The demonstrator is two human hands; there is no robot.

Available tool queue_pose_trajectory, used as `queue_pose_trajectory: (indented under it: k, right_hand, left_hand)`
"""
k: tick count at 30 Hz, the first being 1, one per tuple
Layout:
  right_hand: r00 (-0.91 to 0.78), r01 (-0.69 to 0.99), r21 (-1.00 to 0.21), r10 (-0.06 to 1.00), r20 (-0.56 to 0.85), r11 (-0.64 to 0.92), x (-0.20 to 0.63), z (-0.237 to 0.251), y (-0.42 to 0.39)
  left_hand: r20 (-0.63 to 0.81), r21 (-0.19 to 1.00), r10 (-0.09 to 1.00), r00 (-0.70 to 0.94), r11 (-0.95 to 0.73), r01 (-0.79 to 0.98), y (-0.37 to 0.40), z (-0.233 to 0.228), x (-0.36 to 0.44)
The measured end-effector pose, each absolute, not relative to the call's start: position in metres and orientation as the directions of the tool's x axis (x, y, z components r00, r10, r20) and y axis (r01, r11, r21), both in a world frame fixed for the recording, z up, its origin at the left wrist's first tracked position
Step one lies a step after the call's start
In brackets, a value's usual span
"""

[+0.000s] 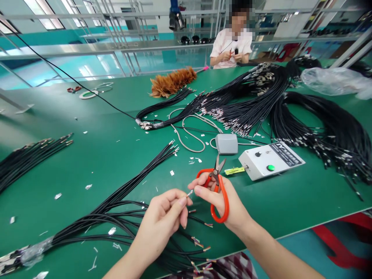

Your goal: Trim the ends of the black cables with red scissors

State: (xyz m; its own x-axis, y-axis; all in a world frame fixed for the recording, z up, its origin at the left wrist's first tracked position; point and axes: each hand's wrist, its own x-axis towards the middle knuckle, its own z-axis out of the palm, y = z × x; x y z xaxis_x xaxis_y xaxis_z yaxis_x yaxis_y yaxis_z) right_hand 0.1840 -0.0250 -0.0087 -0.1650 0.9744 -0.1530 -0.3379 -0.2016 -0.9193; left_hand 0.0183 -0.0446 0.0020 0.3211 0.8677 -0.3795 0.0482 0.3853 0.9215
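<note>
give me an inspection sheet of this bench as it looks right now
surface: green table, dotted with small foil scraps.
job's things: left hand pinches a thin wire end; right hand touches the same end and carries red scissors looped on its fingers.
clutter: white control box with green button, grey pedal, feather duster, tape roll, plastic bag.
hands: both shut, fingertips meeting at the wire end.
cables: black cable bundles across the far right, another bundle under the hands, one more at the left edge.
surroundings: another person seated across the table; metal racks behind.
</note>
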Motion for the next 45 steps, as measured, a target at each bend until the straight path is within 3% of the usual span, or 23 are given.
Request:
queue_pose_trajectory:
  k: [6, 13, 21, 25, 30, 36, 40, 45]
  right_hand:
    - [-0.228, -0.352, -0.897, 0.954, -0.194, -0.266, 0.183, -0.013, -0.024]
    - [-0.219, -0.355, -0.906, 0.963, -0.157, -0.228, 0.183, -0.013, -0.026]
    - [-0.165, -0.412, -0.853, 0.946, -0.278, -0.322, 0.175, -0.02, -0.029]
    - [-0.057, -0.383, -0.895, 0.973, -0.223, -0.228, 0.17, -0.016, -0.032]
    - [-0.013, -0.318, -0.943, 0.995, -0.103, -0.102, 0.169, -0.01, -0.032]
    - [-0.035, -0.285, -0.95, 0.992, -0.125, -0.13, 0.168, -0.013, -0.028]
    - [-0.02, -0.269, -0.962, 0.999, -0.05, -0.053, 0.162, -0.012, -0.03]
    - [-0.037, -0.222, -0.974, 0.999, -0.034, -0.042, 0.161, -0.014, -0.031]
  left_hand:
    - [-0.275, 0.958, 0.906, 0.322, 0.23, 0.17, -0.046, 0.01, 0.019]
    - [-0.234, 0.967, 0.949, 0.21, 0.205, 0.15, -0.048, 0.009, 0.022]
    - [-0.166, 0.962, 0.971, 0.172, 0.12, 0.246, -0.054, 0.004, 0.025]
    - [-0.162, 0.962, 0.978, 0.132, 0.127, 0.241, -0.054, 0.002, 0.027]
    - [-0.278, 0.96, 0.939, 0.203, 0.27, 0.066, -0.046, 0.001, 0.023]
    - [-0.451, 0.809, 0.813, 0.367, 0.547, -0.217, -0.036, -0.002, 0.014]
    - [-0.46, 0.751, 0.793, 0.399, 0.588, -0.302, -0.036, -0.003, 0.012]
    - [-0.44, 0.761, 0.811, 0.386, 0.565, -0.32, -0.037, -0.003, 0.012]
